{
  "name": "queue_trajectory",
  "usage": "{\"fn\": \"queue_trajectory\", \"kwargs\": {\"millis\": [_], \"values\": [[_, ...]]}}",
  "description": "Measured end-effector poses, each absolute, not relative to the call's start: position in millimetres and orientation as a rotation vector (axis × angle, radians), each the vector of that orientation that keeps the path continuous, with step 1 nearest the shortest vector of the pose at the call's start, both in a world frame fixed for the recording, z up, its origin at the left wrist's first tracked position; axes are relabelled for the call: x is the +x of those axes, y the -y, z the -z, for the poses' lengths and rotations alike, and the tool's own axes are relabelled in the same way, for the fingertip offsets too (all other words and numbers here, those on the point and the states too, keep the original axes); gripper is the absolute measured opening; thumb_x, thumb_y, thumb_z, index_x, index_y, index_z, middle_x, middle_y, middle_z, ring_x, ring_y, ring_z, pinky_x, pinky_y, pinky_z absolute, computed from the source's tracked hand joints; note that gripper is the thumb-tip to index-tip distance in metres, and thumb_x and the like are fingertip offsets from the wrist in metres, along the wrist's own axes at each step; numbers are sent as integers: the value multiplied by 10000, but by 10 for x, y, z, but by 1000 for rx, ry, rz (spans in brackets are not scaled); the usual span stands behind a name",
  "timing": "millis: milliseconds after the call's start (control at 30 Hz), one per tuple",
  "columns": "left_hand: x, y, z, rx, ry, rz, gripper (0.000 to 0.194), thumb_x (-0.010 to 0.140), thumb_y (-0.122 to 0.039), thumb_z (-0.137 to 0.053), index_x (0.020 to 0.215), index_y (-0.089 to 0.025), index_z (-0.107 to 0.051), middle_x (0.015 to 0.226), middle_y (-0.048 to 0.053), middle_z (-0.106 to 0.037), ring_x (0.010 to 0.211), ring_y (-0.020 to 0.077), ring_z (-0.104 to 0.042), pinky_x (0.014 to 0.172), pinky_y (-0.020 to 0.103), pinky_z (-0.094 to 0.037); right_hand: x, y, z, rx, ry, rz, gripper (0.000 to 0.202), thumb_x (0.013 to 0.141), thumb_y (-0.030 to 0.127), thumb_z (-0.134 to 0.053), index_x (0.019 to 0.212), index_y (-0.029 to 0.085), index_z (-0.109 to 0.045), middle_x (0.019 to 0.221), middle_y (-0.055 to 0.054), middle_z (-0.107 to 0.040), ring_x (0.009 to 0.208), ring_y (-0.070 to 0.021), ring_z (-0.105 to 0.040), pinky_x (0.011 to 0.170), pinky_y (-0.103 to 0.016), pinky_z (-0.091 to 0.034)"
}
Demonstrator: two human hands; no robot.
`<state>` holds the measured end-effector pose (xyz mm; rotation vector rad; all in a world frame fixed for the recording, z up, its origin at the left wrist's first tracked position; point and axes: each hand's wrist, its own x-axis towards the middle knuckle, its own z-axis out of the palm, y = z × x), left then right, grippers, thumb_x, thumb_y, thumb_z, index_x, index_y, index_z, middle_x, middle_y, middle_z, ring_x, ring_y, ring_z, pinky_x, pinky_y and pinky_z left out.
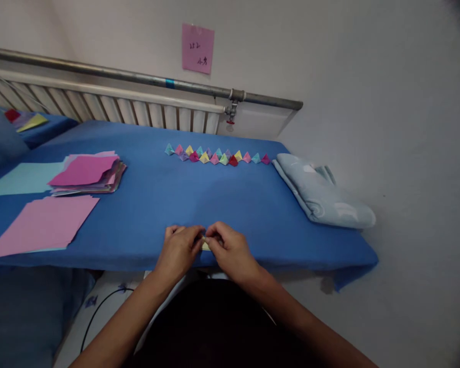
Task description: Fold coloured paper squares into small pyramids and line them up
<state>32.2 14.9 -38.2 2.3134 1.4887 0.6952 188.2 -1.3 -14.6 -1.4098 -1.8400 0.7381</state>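
Nearest, dark clothing (218, 327), cut off by the lower edge; beyond, over the front part of a blue table cover (157, 204), one small piece of pale yellow paper (206, 246), matt, narrow in its visible part; between left hand (181, 249) and right hand (231, 250), thumb and fingertips of each pinched on it; most of its surface hidden behind fingers, outline and any folds hard to make out; farther back, multicoloured folded paper points (214, 157), small, individual creases indistinct.
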Motion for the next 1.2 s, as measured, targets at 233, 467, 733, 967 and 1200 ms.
{"fn": "queue_trajectory", "kwargs": {"millis": [233, 467, 733, 967, 1200], "values": [[319, -165, 362, 2272, -1467, -654, 184, 846, -192, -535, 1000, -241, -623, 899, 2, -717, 852, 199, -627, 861, 397, -335, 1800, -127, 234, -1466, 1846, -894, 132, 780, 107, -493, 703, 214, -497, 603, 63, -522, 573, -101, -486, 563, -206, -370], [232, -311, 369, 2173, -1434, -669, 379, 786, -146, -571, 1156, -223, -555, 861, -14, -713, 763, 148, -646, 814, 328, -418, 1778, -177, 190, -1508, 1931, -825, 152, 734, 80, -518, 654, 208, -499, 575, 63, -507, 547, -101, -452, 551, -218, -316], [-76, -133, 293, 2203, -1470, -687, 139, 852, -217, -508, 871, -236, -645, 826, -7, -680, 812, 177, -618, 760, 338, -424, 1762, -163, 152, -1538, 1933, -816, 147, 717, 60, -509, 678, 201, -520, 592, 57, -518, 567, -103, -474, 561, -216, -324], [34, 168, 421, 2512, -1416, -844, 309, 886, -107, -434, 1084, -242, -629, 984, 45, -677, 904, 204, -572, 831, 399, -375, 1754, -134, 128, -1558, 1913, -856, 118, 711, 103, -569, 687, 201, -509, 599, 62, -525, 562, -95, -486, 553, -207, -348], [28, 255, 554, 2651, -1402, -900, 398, 873, -38, -399, 1171, -205, -603, 1084, 90, -659, 976, 230, -551, 851, 423, -392, 1754, -121, 148, -1539, 1895, -887, 139, 704, 104, -582, 688, 206, -489, 608, 65, -526, 573, -95, -493, 566, -207, -372]]}}
